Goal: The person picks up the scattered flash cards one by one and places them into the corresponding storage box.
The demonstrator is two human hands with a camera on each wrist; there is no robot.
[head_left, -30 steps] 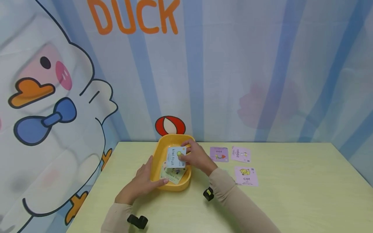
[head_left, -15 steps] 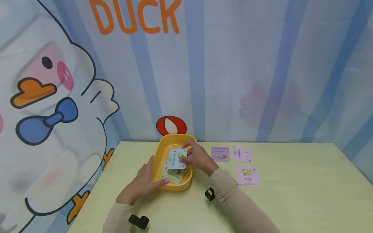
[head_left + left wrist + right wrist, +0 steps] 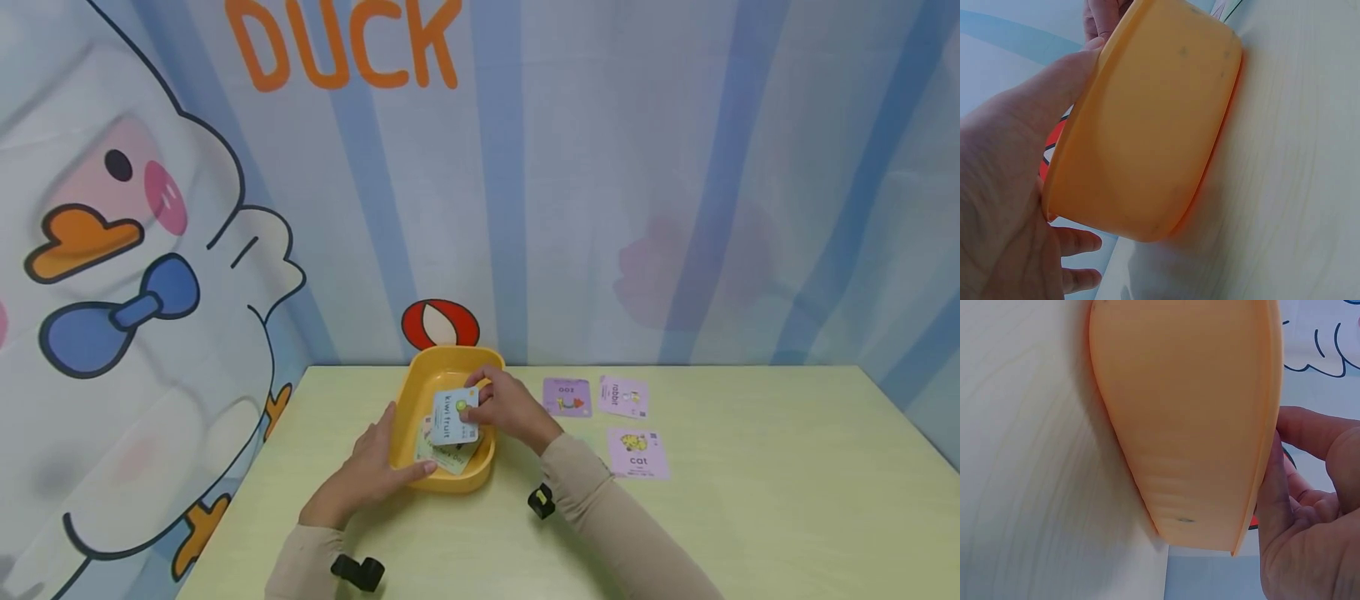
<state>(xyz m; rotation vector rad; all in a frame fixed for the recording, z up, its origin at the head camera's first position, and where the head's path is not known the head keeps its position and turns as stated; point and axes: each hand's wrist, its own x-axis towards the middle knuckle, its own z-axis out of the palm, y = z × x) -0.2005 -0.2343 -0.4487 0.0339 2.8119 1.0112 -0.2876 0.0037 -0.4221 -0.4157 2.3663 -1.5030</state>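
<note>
A yellow plastic bin stands at the back of the table. Thumb and fingers of my right hand pinch a light blue "kiwi fruit" flashcard by its right side, low inside the bin. Beneath it lies a pale green flashcard, partly covered. My left hand spans the bin's front left corner, thumb stretched along the front rim and fingers extended at the left side. From the left wrist view, the thumb lies against the bin's rim; the right wrist view hides the card behind the bin wall.
Right of the bin lie a purple "zoo" card, a pink "rabbit" card and a pink "cat" card. A printed duck curtain hangs directly behind the pale table.
The kiwi fruit card has moved slightly down and tilted over the green card, covering more of it. My left hand and the bin stay in place.
</note>
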